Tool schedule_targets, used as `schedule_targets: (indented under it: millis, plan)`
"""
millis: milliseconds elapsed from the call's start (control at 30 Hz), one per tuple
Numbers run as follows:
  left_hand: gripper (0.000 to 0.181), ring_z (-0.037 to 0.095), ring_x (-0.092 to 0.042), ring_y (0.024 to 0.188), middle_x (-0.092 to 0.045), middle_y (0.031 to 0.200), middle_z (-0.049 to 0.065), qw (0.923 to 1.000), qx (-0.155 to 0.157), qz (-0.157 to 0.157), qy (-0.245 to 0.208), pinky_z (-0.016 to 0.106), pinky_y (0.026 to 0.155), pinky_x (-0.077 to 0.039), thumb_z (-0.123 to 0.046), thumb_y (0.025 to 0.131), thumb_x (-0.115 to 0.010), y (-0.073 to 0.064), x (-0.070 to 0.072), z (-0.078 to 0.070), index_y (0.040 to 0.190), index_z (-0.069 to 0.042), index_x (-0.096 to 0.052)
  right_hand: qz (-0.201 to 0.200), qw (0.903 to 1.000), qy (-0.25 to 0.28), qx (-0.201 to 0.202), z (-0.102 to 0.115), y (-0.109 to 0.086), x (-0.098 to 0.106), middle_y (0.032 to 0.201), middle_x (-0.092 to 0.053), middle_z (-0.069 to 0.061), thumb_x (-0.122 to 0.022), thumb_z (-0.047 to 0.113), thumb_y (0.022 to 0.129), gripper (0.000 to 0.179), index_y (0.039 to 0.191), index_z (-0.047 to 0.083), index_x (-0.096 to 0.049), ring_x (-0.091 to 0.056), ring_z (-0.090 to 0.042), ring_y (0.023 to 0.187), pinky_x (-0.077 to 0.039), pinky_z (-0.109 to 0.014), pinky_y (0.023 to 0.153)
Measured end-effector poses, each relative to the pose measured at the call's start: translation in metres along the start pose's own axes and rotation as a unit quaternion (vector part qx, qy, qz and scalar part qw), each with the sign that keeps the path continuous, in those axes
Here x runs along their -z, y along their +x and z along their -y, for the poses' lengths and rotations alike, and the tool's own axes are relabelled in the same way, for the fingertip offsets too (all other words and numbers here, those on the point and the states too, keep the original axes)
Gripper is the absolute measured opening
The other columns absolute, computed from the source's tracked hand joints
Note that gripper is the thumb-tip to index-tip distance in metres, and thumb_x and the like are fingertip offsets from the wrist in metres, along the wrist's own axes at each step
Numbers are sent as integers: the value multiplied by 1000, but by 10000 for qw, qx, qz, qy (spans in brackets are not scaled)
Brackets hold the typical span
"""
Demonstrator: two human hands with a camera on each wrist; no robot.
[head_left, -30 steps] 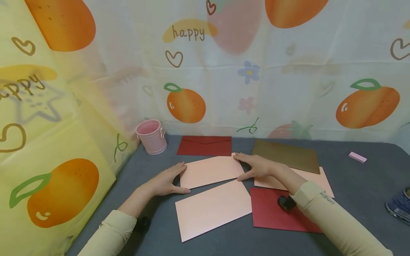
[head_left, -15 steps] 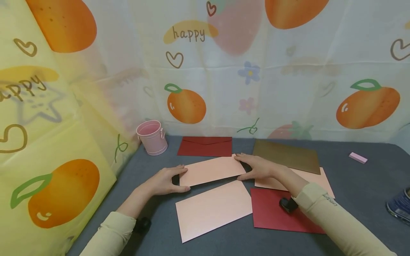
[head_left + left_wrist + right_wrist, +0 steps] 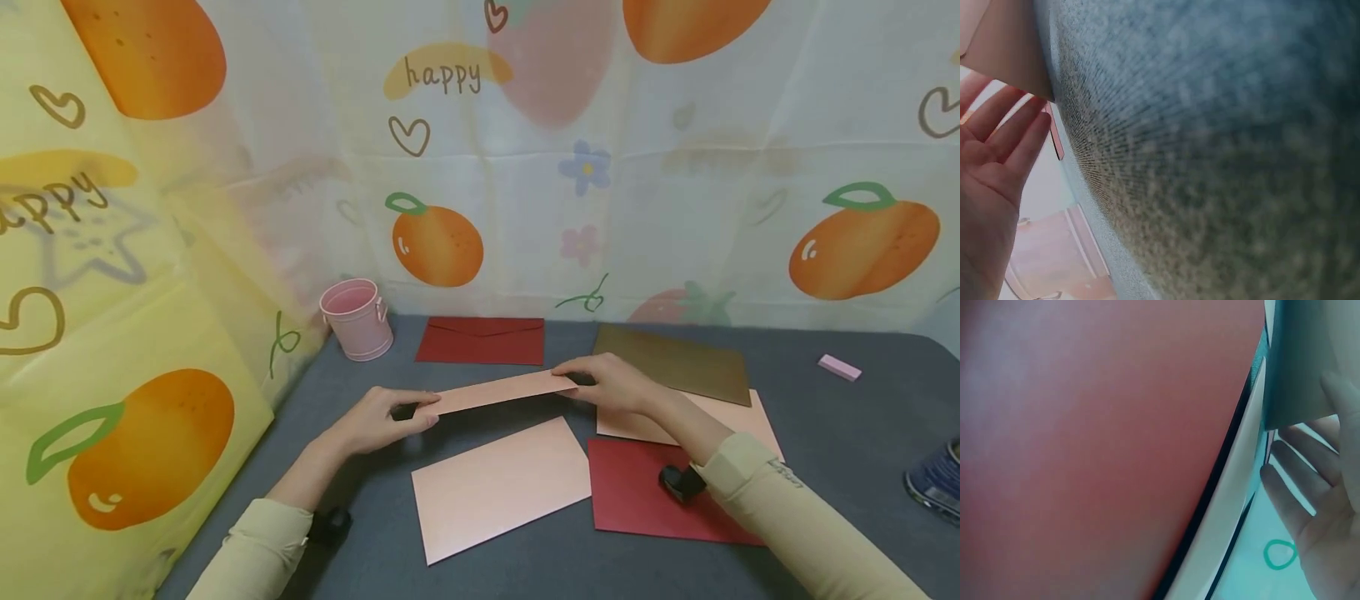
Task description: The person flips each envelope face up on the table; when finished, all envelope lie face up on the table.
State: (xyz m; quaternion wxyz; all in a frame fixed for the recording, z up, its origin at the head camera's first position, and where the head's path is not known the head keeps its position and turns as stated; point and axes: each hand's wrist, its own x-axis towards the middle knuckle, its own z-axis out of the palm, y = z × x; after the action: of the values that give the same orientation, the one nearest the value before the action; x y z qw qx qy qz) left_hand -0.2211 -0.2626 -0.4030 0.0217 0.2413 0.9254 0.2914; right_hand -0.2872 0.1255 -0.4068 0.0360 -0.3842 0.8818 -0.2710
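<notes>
Between both hands a pale pink envelope (image 3: 498,392) is held up off the table, its broad face tipped so only a narrow strip shows in the head view. My left hand (image 3: 375,419) pinches its left end between thumb and fingers. At the right end, my right hand (image 3: 615,383) pinches the corner area the same way. The left wrist view shows the underside of the envelope (image 3: 1013,50) above the fingers. A second pink envelope (image 3: 498,492) lies tilted on the table in front. Behind the held one lies a red envelope (image 3: 480,342) with its flap line visible.
On the right, a red envelope (image 3: 630,492) lies under the right forearm, and a brown-gold envelope (image 3: 667,358) overlaps another pink envelope (image 3: 759,421). A pink bucket (image 3: 356,321) stands back left. A small pink block (image 3: 839,367) and a dark blue tin (image 3: 937,479) sit far right.
Both hands have lifted the pink envelope from the table and tilted it, so its visible face has narrowed to a strip. The other envelopes have stayed in place.
</notes>
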Motion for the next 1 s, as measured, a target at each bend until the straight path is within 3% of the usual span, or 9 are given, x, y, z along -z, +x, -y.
schedule_targets:
  millis: [200,300,400,600,733,833,1000]
  plan:
    - [29,13,-67,99,-72,107,-3,9963,-196,-708,-449,39,87,-54,-33,95,-63,0,2,2,115,-14,-74,-472,9987,191,31,3,1,3,95,-72,5,-68,20,93,19,110,15,-73,-61,-11,74,-48,-29,66]
    - [28,13,-68,96,-72,107,1,9936,-225,-975,-533,36,83,-55,-28,96,-63,1,2,4,115,-10,-73,-607,9979,242,24,4,2,3,90,-72,5,-67,19,93,15,105,13,-73,-61,-10,73,-48,-28,65]
    - [26,12,-67,88,-73,105,3,9922,-293,-1009,-673,30,76,-55,-22,96,-64,3,1,7,115,-7,-73,-653,9973,342,-44,5,2,2,89,-71,5,-68,17,93,11,102,12,-73,-63,-10,78,-49,-29,67]
    - [12,9,-53,67,-70,82,2,9909,-430,-1045,-731,23,58,-44,-11,91,-69,6,0,9,100,-7,-75,-733,9959,492,-219,5,5,0,87,-70,5,-70,14,90,8,97,11,-72,-63,-11,80,-49,-30,68]
    - [12,10,-56,71,-71,86,4,9908,-223,-1023,-862,22,63,-46,-9,90,-70,7,-2,10,100,-6,-75,-856,9944,515,-334,5,6,-4,85,-70,4,-72,13,89,4,92,10,-71,-61,-11,77,-48,-29,67]
    - [20,14,-64,82,-72,98,7,9893,-12,-1022,-1041,23,72,-51,-10,90,-70,8,-4,9,109,-4,-73,-933,9932,569,-409,7,7,-6,82,-69,4,-71,13,89,4,87,10,-69,-61,-12,74,-49,-29,67]
    - [30,22,-68,92,-71,105,12,9824,536,-1026,-1467,28,78,-54,-15,91,-71,6,-4,8,117,-1,-68,-951,9867,1117,-695,15,7,-8,82,-70,-1,-70,14,90,7,87,8,-71,-66,-16,70,-54,-29,65]
